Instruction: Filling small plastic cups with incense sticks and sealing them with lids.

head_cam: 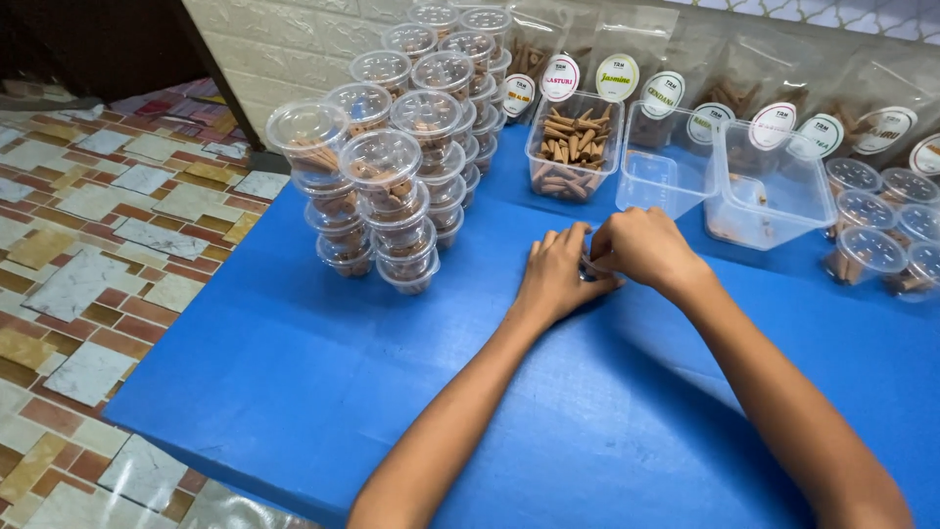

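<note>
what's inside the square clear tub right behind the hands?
The square clear tub holds a loose pile of brown cone-shaped sticks, heaped to about half its height. The tub's floor is covered by the pile. Both hands work in front of it, apart from it.

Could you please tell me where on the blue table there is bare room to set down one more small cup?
The blue table is bare between its near-left edge, the stacked lidded cups and the left hand. A smaller gap lies between the right hand and the loose cups. It is crowded along the back: the tub of cones, the empty tubs and the labelled pouches.
</note>
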